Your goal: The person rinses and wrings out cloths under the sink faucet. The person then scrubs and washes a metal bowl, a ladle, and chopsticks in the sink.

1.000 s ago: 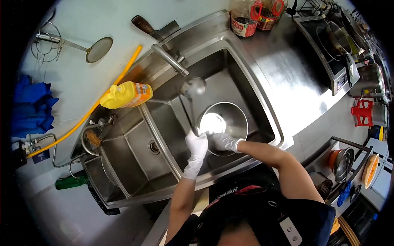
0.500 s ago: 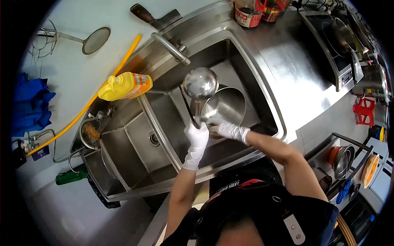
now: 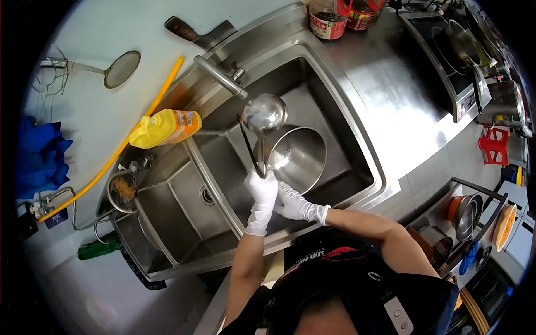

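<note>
My left hand (image 3: pixel 261 192), in a white glove, is closed round the handle of a steel ladle (image 3: pixel 264 113) and a thin black stick (image 3: pixel 247 142) beside it. The ladle's round bowl points away from me over the sink basin. Close to the right of that hand is my right hand (image 3: pixel 296 203), also gloved, its fingers curled and partly hidden at the near rim of a steel pot (image 3: pixel 306 159). What those fingers hold, if anything, I cannot tell. The pot rests in the large sink basin (image 3: pixel 335 151), with its opening facing up.
A faucet (image 3: pixel 223 79) reaches over the basin. On the divider's far end stands a yellow bottle (image 3: pixel 167 127), beside a yellow hose (image 3: pixel 111 159). A cleaver (image 3: pixel 206 37) and a strainer (image 3: pixel 121 69) lie beyond the sink. Jars (image 3: pixel 327 21) and a cooktop (image 3: pixel 446 56) are at right.
My right hand has drawn back from inside the pot toward me, beside my left hand. The ladle has risen slightly away from me relative to the pot. The camera view has shifted a little.
</note>
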Available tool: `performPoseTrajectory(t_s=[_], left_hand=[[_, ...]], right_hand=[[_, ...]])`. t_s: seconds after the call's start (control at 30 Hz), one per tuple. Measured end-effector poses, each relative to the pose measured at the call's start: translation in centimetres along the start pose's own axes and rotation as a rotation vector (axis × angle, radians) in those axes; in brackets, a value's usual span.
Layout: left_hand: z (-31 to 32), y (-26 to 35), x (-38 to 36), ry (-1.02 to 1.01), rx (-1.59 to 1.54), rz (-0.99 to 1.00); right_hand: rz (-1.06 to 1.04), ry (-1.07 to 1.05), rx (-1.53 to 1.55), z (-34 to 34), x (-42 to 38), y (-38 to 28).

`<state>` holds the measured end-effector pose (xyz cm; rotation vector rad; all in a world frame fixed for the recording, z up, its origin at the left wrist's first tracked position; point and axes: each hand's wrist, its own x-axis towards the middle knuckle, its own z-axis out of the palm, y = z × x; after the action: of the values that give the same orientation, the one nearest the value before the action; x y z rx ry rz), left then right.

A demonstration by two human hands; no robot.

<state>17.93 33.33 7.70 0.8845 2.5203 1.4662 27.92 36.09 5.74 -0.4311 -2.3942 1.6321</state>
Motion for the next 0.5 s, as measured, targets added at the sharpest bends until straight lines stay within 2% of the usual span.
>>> performPoseTrajectory(t_s=[0.07,0.1,0.13,0.17,0.2,0.27,0.3,0.37,0.4,0.5], left_hand=[[-0.7,-0.8,-0.4,-0.032,0.039,-0.016],[-1.1,-1.0,-0.4,-0.037,0.048,-0.035],[-1.4,-1.2,-0.6,-0.047,0.057,-0.057],[-0.9,-2.6,-1.0,0.01,0.053,0.009],[-0.7,-1.5,-1.0,0.042,0.016,-0.032],[-0.4,-1.4,-1.0,0.044,-0.02,-0.084],[0.3,-1.4,-1.2,0.058,-0.062,-0.148],[0.9,-0.5,-1.6,0.053,-0.1,-0.212],[0.3,-0.2,-1.7,-0.014,-0.1,-0.276],[0.0,-2.2,-2.0,0.006,-0.129,-0.304]], right_hand=[[-0.092,-0.215,-0.227,-3.2,-0.8,0.8],[0.123,-0.687,-0.55,-5.0,-0.2,3.5],[-0.138,-0.392,-1.046,-6.7,-1.7,5.2],[-0.399,-0.275,-1.298,-8.7,-1.7,8.3],[-0.383,-0.208,-1.326,-9.1,-1.4,8.5],[-0.075,0.007,-1.274,-6.9,-1.2,3.7],[0.132,-0.185,-0.775,-3.5,-2.1,5.4],[0.088,0.102,-0.379,-0.8,-1.8,1.8],[0.043,0.031,-0.398,-0.4,-1.8,2.7],[-0.089,-0.289,-0.615,-4.4,-2.4,2.9]])
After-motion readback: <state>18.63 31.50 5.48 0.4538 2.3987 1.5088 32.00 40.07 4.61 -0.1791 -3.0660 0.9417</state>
